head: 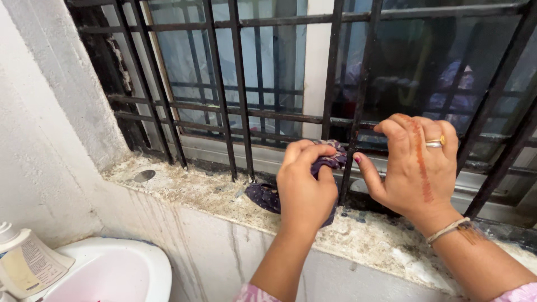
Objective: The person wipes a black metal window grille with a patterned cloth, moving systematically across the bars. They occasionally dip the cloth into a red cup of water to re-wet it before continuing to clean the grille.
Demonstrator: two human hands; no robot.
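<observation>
At the window grille (240, 95), left hand (305, 187) bunching purple cloth (268, 197), trailing down-left

Window sill (391, 246): pale stone ledge under my hands, running from the left wall to the right edge of view. Surface heavily soiled, with brown-grey grime, speckled dirt and small dark flecks, densest along the back where the black grille bars (240, 112) meet the stone. Front face below is marbled white with brownish streaks. On the sill, left end: 1 small round grey disc (144, 175), lying flat, well apart from everything else. Centre: 1 dark purple patterned cloth (263, 196), its lower part spread on the stone, its upper part bunched in my left hand (305, 187). Small dark crumbs just right of the cloth.
</observation>
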